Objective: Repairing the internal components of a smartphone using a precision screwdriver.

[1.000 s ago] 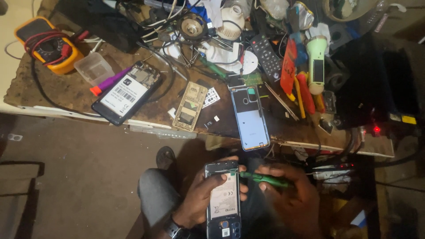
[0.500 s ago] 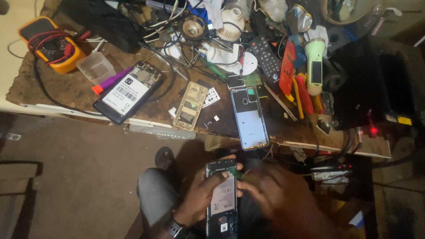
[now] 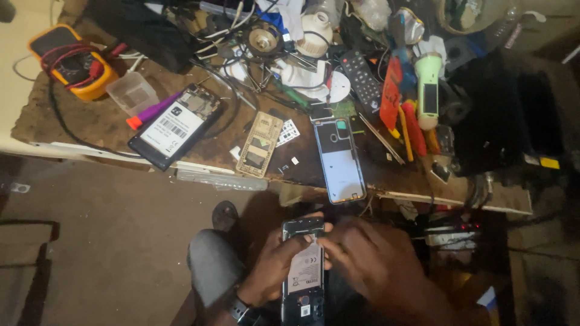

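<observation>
left hand — fingers wrapped round opened phone | right hand — fingers pinching at its top

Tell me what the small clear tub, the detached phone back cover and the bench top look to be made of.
Small tub: clear plastic, slightly frosted; the bench shows through its walls.
Phone back cover: probably thin moulded plastic, pale blue-grey inner face with a soft sheen and camera cut-outs; metal cannot be ruled out.
Bench top: looks like wood or board, matt brown, worn and stained, with a paler edge strip.
</observation>
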